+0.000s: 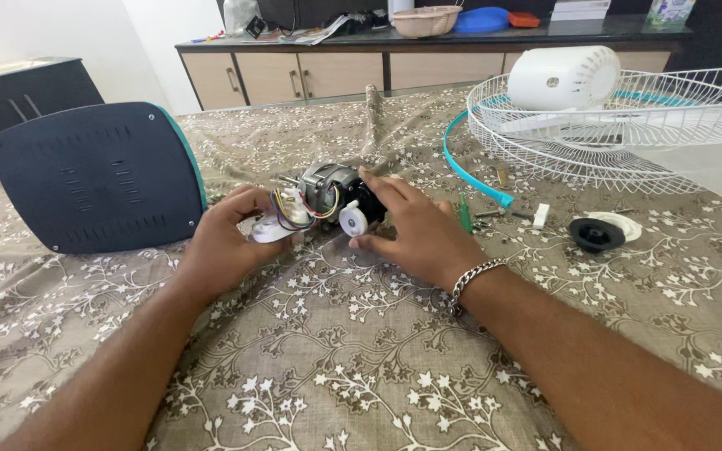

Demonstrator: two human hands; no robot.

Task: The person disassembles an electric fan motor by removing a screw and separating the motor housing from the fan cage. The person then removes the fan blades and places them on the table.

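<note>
From the head camera, a small fan motor [327, 194] with coloured wires sits on the flowery tablecloth [361, 359], between both hands. The left hand [226, 242] curls its fingers around the motor's wire end. The right hand [415, 230] grips the other side, thumb beside a white knob [353, 219]. A dark blue cover [98, 177] lies to the left, and a white wire fan guard [628, 125] to the right.

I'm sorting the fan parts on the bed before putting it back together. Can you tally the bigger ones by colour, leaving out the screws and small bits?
White: 3 - wire grille, motor housing cover, round cap
Dark blue: 1 - base panel
Teal: 1 - rim ring
Black: 1 - knob
Metal grey: 1 - motor, held between left hand and right hand
Total: 7
</note>
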